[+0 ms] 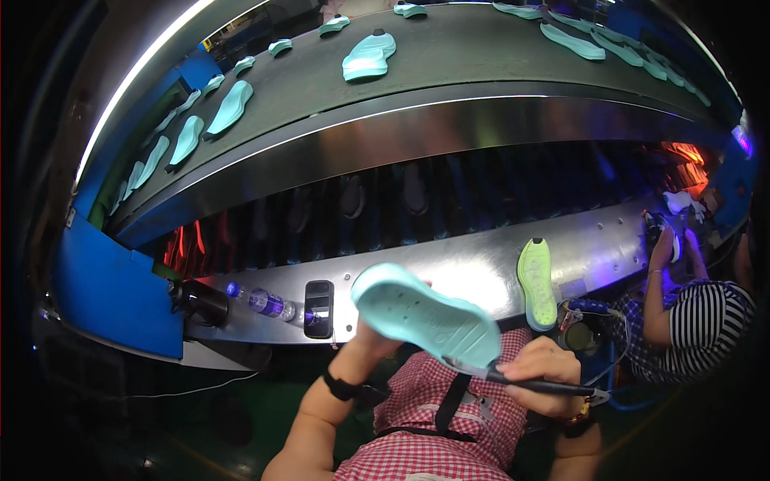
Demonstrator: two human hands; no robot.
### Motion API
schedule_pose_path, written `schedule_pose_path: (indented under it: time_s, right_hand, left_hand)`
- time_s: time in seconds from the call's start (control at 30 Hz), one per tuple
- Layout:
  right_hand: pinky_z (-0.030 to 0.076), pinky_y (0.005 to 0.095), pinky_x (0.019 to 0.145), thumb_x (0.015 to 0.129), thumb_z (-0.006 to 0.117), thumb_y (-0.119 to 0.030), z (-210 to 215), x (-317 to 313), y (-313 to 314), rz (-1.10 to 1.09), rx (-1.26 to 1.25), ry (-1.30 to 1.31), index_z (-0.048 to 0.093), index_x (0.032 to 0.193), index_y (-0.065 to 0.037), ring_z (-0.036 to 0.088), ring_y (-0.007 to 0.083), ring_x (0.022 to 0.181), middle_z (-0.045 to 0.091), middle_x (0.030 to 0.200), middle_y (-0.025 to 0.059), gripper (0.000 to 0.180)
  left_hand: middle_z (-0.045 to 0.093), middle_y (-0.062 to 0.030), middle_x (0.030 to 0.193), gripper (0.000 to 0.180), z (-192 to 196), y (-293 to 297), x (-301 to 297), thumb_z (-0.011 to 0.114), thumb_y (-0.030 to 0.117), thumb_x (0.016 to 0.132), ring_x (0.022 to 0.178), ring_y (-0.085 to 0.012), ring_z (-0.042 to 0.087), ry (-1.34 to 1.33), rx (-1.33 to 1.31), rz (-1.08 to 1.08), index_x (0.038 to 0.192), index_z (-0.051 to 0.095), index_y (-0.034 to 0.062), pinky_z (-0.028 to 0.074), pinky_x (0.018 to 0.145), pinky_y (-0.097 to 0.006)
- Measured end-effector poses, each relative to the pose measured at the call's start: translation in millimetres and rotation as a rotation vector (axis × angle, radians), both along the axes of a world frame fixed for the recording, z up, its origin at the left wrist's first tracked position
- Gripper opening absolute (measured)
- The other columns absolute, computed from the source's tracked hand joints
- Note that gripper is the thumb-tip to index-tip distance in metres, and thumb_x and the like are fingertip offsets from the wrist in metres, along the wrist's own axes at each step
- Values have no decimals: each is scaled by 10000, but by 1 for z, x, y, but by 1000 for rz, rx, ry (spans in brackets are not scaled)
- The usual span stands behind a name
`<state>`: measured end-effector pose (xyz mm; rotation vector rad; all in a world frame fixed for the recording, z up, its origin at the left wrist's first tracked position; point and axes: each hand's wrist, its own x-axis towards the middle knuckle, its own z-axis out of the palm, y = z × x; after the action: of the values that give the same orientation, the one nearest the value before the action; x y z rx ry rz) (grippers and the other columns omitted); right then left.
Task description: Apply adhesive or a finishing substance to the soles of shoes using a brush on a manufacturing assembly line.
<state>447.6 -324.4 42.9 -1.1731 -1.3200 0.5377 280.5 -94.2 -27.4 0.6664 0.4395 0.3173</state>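
Observation:
My left hand grips a pale turquoise shoe sole from beneath, and most of its fingers are hidden behind the sole. The sole is tilted, its small-holed, hollowed face turned up. In my right hand is a slim brush with a black handle, pinched between thumb and fingers. Its pale tip touches or nearly touches the lower right edge of the sole; the exact contact is hard to make out. A yellow-green sole with a dark patch at one end lies on the metal bench, beyond my right hand.
Several turquoise soles, one nearer, ride on a dark conveyor belt. On the metal bench at left are a phone, a plastic bottle and a dark mug. A co-worker in a striped sleeve handles a shoe at right.

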Motion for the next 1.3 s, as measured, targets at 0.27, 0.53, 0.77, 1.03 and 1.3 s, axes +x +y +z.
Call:
schedule_pose_path:
  time_s: [0.27, 0.53, 0.77, 1.03, 1.3]
  right_hand:
    - [445, 243, 606, 659, 697, -24, -56, -4, 34, -191, -326, 376, 670, 862, -13, 570, 131, 693, 618, 736, 67, 205]
    - [467, 282, 580, 600, 715, -46, -51, -25, 26, -116, 14, -374, 663, 812, -70, 586, 204, 605, 635, 711, 55, 220]
    - [475, 275, 620, 647, 703, -27, -31, 1, 36, -218, -71, -46, 670, 874, -39, 600, 181, 685, 648, 763, 87, 230]
    - [481, 269, 672, 651, 717, -29, -29, -3, 27, -86, -5, 50, 669, 888, -33, 606, 181, 731, 655, 806, 76, 242]
    - [463, 273, 754, 662, 717, -24, -35, 12, 15, 148, -103, 180, 667, 913, -35, 582, 175, 846, 663, 898, 63, 256]
  left_hand:
    - [517, -212, 1106, 911, -24, -49, 32, 74, 735, 773, 1050, -347, 497, -79, -251, -36, 1247, 367, 14, 374, 932, -479]
    - [554, -156, 1029, 879, -29, -37, 29, 115, 742, 771, 953, -294, 548, 7, -87, 220, 1164, 448, 29, 439, 866, -436]
    - [580, -135, 944, 885, -5, -61, 43, 130, 746, 768, 908, -292, 560, -150, -125, 168, 1196, 407, 23, 419, 886, -449]
    - [568, -129, 943, 864, 14, -49, 46, 173, 750, 766, 909, -275, 553, -169, -157, 365, 1177, 440, 38, 387, 926, -461]
    - [545, -121, 972, 868, 24, -36, 48, 220, 782, 725, 941, -279, 534, -255, 101, 355, 1118, 464, 48, 407, 901, -452]
